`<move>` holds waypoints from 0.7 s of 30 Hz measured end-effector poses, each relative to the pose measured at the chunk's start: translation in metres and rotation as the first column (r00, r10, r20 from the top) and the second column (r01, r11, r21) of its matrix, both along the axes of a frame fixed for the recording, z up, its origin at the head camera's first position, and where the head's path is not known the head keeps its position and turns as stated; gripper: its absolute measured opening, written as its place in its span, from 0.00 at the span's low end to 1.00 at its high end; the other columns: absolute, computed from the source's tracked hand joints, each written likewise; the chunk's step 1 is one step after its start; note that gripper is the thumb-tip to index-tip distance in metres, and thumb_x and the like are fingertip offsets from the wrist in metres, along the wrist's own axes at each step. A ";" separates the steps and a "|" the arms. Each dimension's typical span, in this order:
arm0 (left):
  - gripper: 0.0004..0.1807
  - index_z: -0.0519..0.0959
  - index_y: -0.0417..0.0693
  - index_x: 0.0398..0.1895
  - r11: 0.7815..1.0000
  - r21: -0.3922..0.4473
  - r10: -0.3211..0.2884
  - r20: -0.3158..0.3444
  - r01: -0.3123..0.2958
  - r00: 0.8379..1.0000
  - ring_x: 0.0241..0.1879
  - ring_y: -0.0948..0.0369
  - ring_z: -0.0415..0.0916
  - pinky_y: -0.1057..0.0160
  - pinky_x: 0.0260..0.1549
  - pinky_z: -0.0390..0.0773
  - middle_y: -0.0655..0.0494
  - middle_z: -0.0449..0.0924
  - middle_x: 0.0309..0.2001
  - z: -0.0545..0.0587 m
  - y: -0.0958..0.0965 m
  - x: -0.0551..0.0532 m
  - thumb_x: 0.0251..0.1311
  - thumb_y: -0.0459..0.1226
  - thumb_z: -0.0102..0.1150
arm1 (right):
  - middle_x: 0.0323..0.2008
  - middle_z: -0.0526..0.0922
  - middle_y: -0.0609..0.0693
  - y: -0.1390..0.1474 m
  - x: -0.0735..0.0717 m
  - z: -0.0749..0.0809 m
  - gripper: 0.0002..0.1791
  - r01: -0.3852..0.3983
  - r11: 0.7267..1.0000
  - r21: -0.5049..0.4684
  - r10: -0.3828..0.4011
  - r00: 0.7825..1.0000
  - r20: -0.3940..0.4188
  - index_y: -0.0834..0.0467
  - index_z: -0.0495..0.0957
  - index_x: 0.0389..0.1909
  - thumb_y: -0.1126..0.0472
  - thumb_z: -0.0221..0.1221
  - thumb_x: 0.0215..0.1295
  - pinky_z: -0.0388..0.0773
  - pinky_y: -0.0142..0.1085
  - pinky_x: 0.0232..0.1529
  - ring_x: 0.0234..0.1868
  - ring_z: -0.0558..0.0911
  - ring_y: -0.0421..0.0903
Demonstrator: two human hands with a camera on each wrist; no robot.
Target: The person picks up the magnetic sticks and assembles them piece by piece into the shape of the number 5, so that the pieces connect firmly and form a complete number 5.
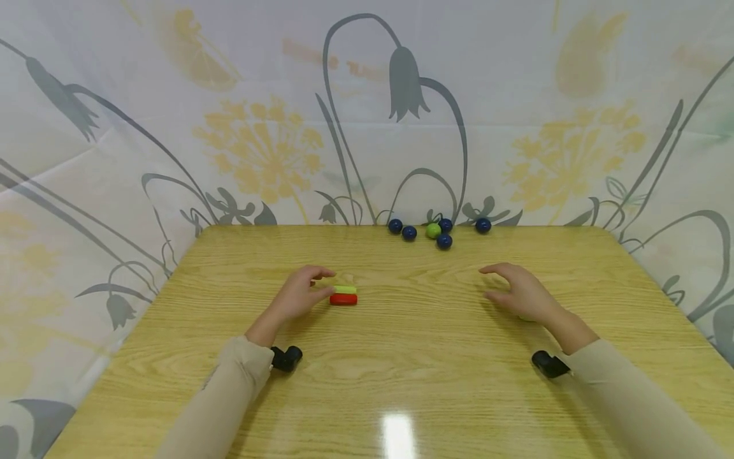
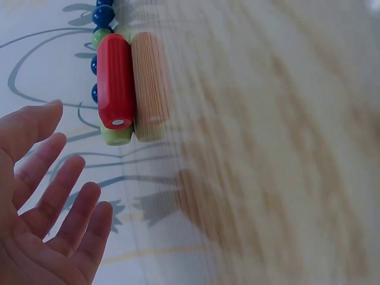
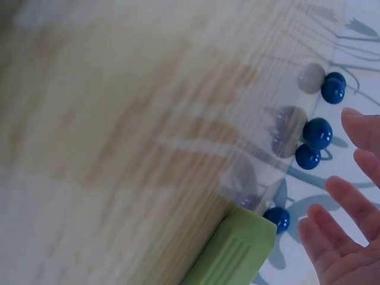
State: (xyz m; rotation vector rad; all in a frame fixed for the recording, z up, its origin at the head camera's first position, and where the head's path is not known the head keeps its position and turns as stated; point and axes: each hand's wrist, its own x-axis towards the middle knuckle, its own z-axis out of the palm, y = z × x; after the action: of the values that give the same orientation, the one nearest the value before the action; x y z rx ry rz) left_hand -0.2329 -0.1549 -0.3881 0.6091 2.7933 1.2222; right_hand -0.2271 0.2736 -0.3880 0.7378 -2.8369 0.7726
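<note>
My left hand (image 1: 297,294) hovers with parted, gently bent fingers just left of a red ridged bar (image 1: 343,299). Right behind the red bar lies a yellow-green bar (image 1: 346,289); its end (image 2: 116,136) shows past the red one in the left wrist view. Nothing sits between the left fingers (image 2: 89,205). Over the table's right half, my right hand (image 1: 523,294) has its thumb and fingers apart, holding nothing. A light green grooved bar (image 3: 234,249) lies under and beside it, mostly hidden by that hand in the head view.
Several dark blue balls (image 1: 444,241) and a green ball (image 1: 433,231) lie along the far edge of the wooden table (image 1: 401,357), against a patterned cloth (image 1: 367,159). A black wrist camera (image 1: 287,358) sits at the left cuff, another black one (image 1: 549,364) at the right.
</note>
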 end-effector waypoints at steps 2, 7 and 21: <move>0.20 0.75 0.36 0.54 1.000 -0.010 0.002 0.009 -0.002 1.000 0.54 0.45 0.68 0.49 0.53 0.70 0.42 0.73 0.54 -0.001 0.002 -0.001 0.60 0.35 0.60 | 0.52 0.73 0.68 -0.001 -0.001 0.000 0.23 0.007 1.000 0.002 -0.007 1.000 0.012 0.69 0.72 0.54 0.67 0.63 0.58 0.66 0.60 0.52 0.54 0.70 0.66; 0.19 0.76 0.38 0.53 1.000 -0.026 0.016 0.055 -0.014 0.998 0.52 0.47 0.70 0.50 0.51 0.71 0.44 0.75 0.53 -0.003 0.007 -0.005 0.60 0.36 0.61 | 0.55 0.71 0.67 -0.003 -0.005 0.000 0.24 0.024 1.000 0.010 -0.024 0.998 0.060 0.68 0.71 0.56 0.66 0.62 0.59 0.65 0.60 0.54 0.56 0.68 0.66; 0.13 0.80 0.40 0.48 0.992 -0.117 -0.032 0.060 0.039 0.998 0.48 0.51 0.73 0.54 0.48 0.73 0.47 0.78 0.48 -0.005 0.015 -0.012 0.61 0.35 0.59 | 0.56 0.71 0.67 -0.012 -0.015 0.001 0.25 0.021 1.000 0.016 -0.022 0.996 0.090 0.67 0.70 0.57 0.65 0.62 0.59 0.64 0.60 0.55 0.57 0.67 0.66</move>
State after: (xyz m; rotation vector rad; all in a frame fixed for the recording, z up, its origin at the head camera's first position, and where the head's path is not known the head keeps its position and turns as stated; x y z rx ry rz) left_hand -0.2451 -0.1396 -0.3931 0.6014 2.7697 1.0421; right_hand -0.2426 0.2618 -0.3873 0.6907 -2.9282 0.8022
